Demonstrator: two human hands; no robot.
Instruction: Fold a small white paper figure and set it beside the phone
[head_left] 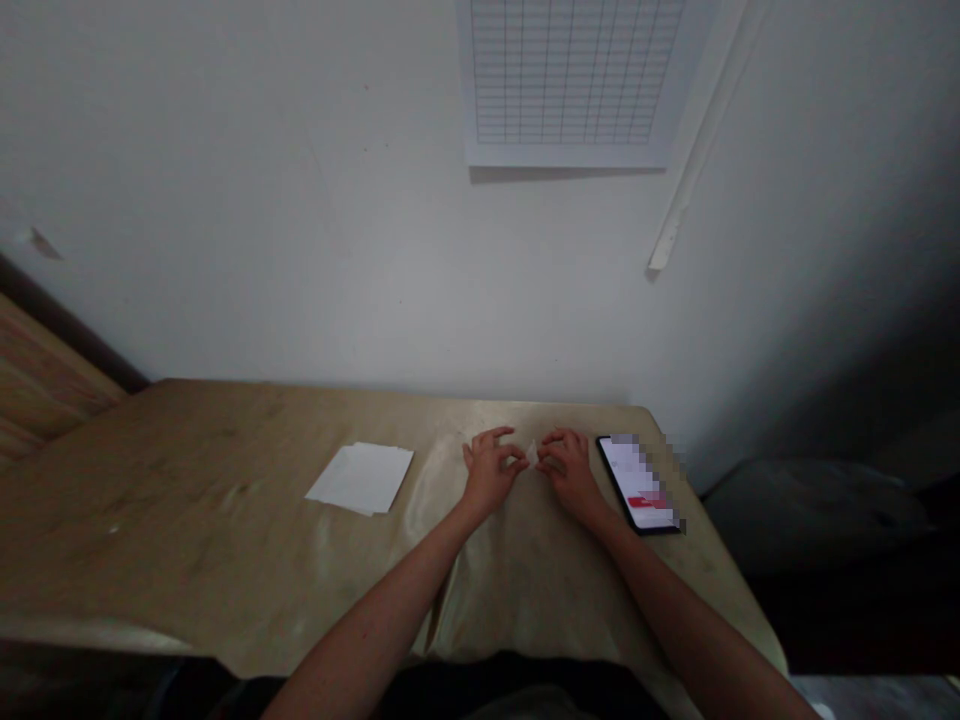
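Between my two hands, just above the covered table [247, 570], is a small piece of white paper [532, 453], which looks folded. My left hand [493, 468] pinches its left side between thumb and forefinger, the other fingers raised. From the right, my right hand [568, 468] closes thumb and fingertips on the other side of it. The paper's exact shape is too small to make out. Left of my hands lies a stack of white paper sheets [361, 478], its edges slightly uneven.
A phone [637, 485] with a lit screen lies right of my right hand, near the table's right edge. Behind the table rises a white wall [300, 250] with a printed grid sheet [568, 90] and a white cable strip [686, 185]. Wooden furniture [45, 380] stands at left.
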